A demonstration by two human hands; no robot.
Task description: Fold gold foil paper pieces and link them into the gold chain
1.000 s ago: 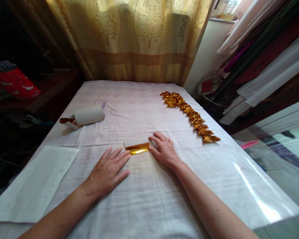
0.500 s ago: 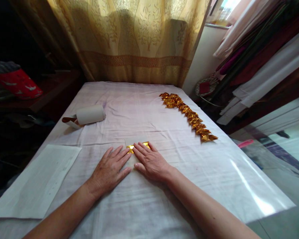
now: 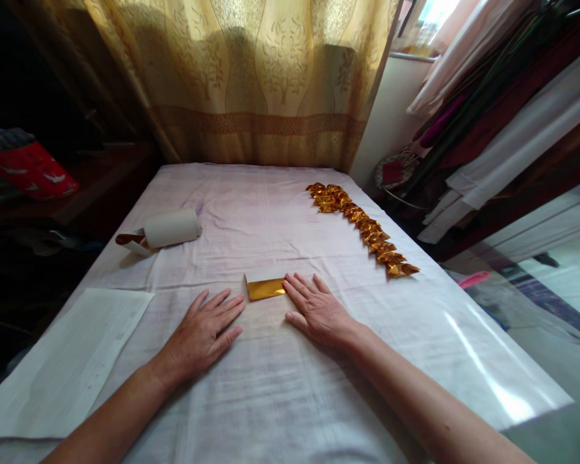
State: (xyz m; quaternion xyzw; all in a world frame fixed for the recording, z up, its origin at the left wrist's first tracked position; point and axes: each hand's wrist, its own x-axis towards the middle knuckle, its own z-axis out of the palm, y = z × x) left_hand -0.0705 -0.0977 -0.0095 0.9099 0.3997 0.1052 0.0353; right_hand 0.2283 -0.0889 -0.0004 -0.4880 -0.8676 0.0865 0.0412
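Observation:
A small sheet of gold foil paper (image 3: 265,289) lies folded in front of me, its gold side up in a narrow strip with a pale edge showing behind. My right hand (image 3: 316,310) rests flat with its fingertips on the right end of the strip, covering that end. Just left of the paper, my left hand (image 3: 205,330) lies on the cloth, fingers spread and apart from the paper. Neither hand grasps anything.
Folded gold foil pieces (image 3: 367,225) form a line at the right. A roll of paper (image 3: 171,229) lies at back left, and white sheets (image 3: 72,361) at left. A white cloth (image 3: 251,225) covers the table. Hanging clothes (image 3: 507,142) flank the right side.
My left hand has drawn back left off the gold paper. The right hand has slid right along it to its end, uncovering most of the gold strip.

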